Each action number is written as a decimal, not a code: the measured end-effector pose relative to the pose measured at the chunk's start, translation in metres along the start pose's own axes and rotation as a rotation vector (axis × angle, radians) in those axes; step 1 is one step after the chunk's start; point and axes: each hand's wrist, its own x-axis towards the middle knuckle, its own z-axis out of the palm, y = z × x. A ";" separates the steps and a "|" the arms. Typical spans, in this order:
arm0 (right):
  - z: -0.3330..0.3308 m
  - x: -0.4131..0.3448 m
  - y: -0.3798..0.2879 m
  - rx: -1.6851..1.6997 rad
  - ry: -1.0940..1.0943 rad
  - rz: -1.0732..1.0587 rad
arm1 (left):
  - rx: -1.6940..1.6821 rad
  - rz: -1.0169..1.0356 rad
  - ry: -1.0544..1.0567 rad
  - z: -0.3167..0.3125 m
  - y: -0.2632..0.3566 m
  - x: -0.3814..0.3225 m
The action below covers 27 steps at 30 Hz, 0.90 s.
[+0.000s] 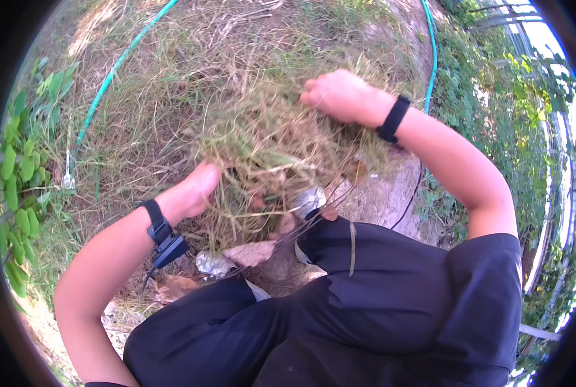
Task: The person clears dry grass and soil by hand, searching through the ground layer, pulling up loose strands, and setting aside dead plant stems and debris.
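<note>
A loose clump of dry and green grass (268, 150) spreads in front of my feet, partly blurred. At its left side my left hand (197, 189) holds the clump; the thumb shows, while the other fingers are buried among the stalks. My right hand (338, 96) is at the clump's far right, its fingers curled into the grass and their undersides hidden. Black straps circle both wrists, and the left wrist strap (158, 225) carries a small dark device with a cable. Below the clump, my shoes (311, 200) are partly covered by stalks.
A green hose (118, 65) runs along the left, and another hose length (433, 53) lies at the right. Leafy plants (19, 193) grow at the left edge. Dense greenery (481, 121) lines the right. Flat stone-like pieces (251, 252) and dry leaves (179, 285) lie near my feet.
</note>
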 end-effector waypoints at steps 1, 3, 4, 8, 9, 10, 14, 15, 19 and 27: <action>-0.015 -0.020 0.023 -0.066 -0.029 0.078 | -0.011 0.064 -0.099 0.026 0.024 0.010; -0.010 -0.058 0.076 -0.125 0.137 0.109 | 0.039 0.118 -0.058 0.072 0.059 0.045; -0.007 -0.079 0.100 -0.173 0.133 0.090 | 0.171 0.181 -0.020 0.100 0.069 0.064; -0.010 -0.097 0.126 -0.376 0.024 0.120 | 0.191 0.361 0.091 0.137 0.052 0.158; -0.008 -0.111 0.127 -0.374 0.012 0.129 | 0.221 0.393 0.092 0.154 0.044 0.162; -0.008 -0.122 0.124 -0.487 -0.060 0.071 | 0.392 0.350 -0.019 0.165 0.044 0.156; 0.007 -0.148 0.111 -0.645 -0.138 -0.029 | 0.156 0.554 -0.169 0.189 0.008 0.161; 0.010 -0.160 0.109 -0.638 -0.111 -0.018 | 0.241 0.569 -0.169 0.197 0.006 0.165; 0.005 -0.214 0.099 -0.372 -0.156 0.137 | 0.346 0.590 -0.163 0.256 0.003 0.176; -0.017 -0.203 0.033 0.185 0.123 0.513 | 0.740 0.710 -0.410 0.342 -0.028 0.236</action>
